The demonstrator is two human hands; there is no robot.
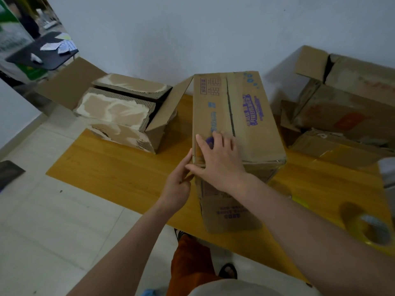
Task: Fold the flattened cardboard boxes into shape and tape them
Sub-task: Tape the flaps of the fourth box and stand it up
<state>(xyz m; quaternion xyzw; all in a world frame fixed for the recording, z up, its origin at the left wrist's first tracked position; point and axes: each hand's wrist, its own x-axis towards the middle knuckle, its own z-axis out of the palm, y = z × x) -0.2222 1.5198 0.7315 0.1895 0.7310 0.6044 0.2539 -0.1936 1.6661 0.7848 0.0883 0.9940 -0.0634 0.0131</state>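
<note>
Boxes crowd the yellow table (119, 167) on every side. Off to the left sits a torn box (119, 116), its top flaps scuffed pale and one side flap (168, 107) standing up, touching the far left corner of the box being worked on. Over on the right, a heap of cardboard (342, 107) leans at the wall, at least two boxes there, the exact count hard to tell. One roll of yellow tape (372, 229) lies near the right edge of the table, blurred, well apart from both hands.

Centre stage, the box (233, 120) stands on the table in the middle, folded up into shape, brown with purple and blue print, a dark seam (230, 107) running along its top where the flaps meet. The near end faces the person, and its lower panel carries upside-down print.

Right hand (215, 159) lies flat on the top near corner, fingers spread, pressing down. Left hand (177, 189) is at the near left edge of the box, fingers half curled against the corner; whether it pinches anything I cannot tell
</note>
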